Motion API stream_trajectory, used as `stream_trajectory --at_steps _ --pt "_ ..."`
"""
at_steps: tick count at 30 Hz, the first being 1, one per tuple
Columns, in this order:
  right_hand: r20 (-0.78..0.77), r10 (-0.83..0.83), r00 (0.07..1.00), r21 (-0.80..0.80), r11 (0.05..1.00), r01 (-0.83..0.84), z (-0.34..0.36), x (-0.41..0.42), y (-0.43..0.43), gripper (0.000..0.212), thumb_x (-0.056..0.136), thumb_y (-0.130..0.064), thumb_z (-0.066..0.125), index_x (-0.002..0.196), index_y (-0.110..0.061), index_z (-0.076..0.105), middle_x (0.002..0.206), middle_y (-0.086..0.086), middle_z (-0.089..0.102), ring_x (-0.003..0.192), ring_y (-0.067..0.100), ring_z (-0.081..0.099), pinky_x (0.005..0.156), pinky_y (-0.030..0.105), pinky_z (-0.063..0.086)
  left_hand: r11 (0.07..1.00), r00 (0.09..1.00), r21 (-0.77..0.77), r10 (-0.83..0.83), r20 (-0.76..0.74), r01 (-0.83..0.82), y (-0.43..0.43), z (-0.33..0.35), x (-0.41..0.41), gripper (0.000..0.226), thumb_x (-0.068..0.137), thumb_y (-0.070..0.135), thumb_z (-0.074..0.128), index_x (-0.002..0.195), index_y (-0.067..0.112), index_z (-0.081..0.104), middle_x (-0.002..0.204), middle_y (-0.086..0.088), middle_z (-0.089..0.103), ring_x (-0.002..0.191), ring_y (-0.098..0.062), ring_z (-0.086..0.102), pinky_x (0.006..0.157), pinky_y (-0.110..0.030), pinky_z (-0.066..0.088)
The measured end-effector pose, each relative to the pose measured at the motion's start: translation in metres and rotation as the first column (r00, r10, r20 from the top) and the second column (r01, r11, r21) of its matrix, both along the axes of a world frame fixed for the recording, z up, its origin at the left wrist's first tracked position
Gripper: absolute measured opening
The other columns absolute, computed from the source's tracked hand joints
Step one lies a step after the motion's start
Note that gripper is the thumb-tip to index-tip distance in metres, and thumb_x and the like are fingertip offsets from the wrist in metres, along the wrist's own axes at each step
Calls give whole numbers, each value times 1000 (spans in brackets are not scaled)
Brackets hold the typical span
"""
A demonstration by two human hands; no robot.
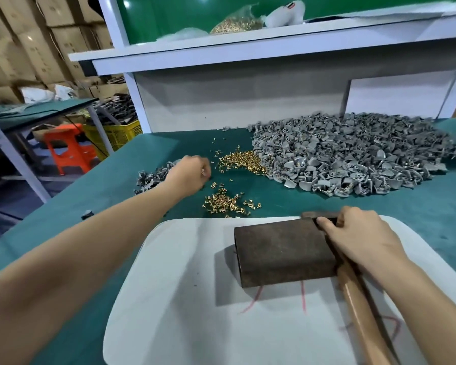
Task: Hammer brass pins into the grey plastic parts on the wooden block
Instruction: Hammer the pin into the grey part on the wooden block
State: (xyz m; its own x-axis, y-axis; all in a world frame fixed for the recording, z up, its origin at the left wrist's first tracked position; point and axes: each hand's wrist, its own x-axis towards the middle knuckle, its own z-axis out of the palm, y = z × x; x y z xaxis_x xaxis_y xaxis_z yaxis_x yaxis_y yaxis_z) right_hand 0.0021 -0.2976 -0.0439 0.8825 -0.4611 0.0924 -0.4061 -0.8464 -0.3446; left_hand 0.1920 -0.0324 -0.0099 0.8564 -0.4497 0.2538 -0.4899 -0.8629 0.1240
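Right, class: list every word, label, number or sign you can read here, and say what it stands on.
Nothing can be read with certainty.
Red marker strokes on the white board, partly under the wooden block: no legible letters.
Print on the cardboard boxes: blurred.
Label on the white bag on the shelf: too small.

Left hand (pixel 192 171) stretched far forward, fingers curled down; right hand (pixel 358 233) nearer, gripping the hammer (pixel 352 293) below its head.
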Motion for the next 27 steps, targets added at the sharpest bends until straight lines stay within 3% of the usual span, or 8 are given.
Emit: stream_trajectory --at_steps 3,11,14,16,17,20,23,27 --pt "-6 -2 1000 0 1000 2 1 -1 0 39 90 -51 49 83 -14 52 72 5 48 75 29 49 61 32 38 994 996 105 44 -73 -36 18 -17 0 13 93 6 49 87 5 60 94 -8 61 86 -27 60 78 -36 51" --pt "-32 -7 999 27 1000 8 3 -2 2 39 90 -51 50 79 -14 52 71 5 48 79 32 54 62 32 40 999 1000 -30 18 11 -17 26 -26 -1 12 92 3 50 86 9 59 87 -5 63 83 -27 61 73 -34 50" --pt "18 -21 1000 17 1000 21 7 -3 3 39 90 -47 52 71 -13 51 68 7 48 75 33 52 62 33 40 971 998 -236 37 45 -25 8 -10 -18 5 90 8 58 88 9 63 89 -5 68 83 -21 62 77 -27 51" --pt "208 2 978 74 997 -18 11 -4 5 34 90 -44 54 69 -17 47 68 10 55 73 33 54 62 33 37 875 999 -483 -11 41 30 -11 2 -48 7 86 9 65 82 14 62 83 2 68 72 -8 62 68 -8 45" --pt "349 34 937 128 988 -84 13 -7 8 31 88 -42 55 68 -19 47 66 7 57 69 28 55 61 32 35 811 997 -580 -75 21 73 -21 3 -68 10 85 9 67 80 16 62 82 4 69 70 -5 63 65 -7 46" --pt "633 146 760 258 886 -385 26 -16 31 9 85 -33 62 80 -25 59 67 -8 62 60 8 59 59 21 42 681 937 -681 -349 21 269 -50 -11 -127 10 83 5 68 81 14 63 82 -2 70 75 -13 67 73 -24 54" --pt "621 251 743 326 779 -535 25 -20 44 11 84 -21 65 95 -22 67 81 -9 67 69 13 65 71 36 55 629 895 -704 -446 20 329 -61 -23 -155 13 82 0 67 84 12 64 84 0 67 80 -10 64 79 -28 53" --pt "572 320 755 357 731 -581 21 -18 48 13 82 -7 69 86 -19 70 82 -2 69 68 17 67 74 45 55 603 865 -692 -499 61 396 -52 -25 -151 9 83 3 67 85 11 65 86 0 68 82 -11 64 80 -34 52"
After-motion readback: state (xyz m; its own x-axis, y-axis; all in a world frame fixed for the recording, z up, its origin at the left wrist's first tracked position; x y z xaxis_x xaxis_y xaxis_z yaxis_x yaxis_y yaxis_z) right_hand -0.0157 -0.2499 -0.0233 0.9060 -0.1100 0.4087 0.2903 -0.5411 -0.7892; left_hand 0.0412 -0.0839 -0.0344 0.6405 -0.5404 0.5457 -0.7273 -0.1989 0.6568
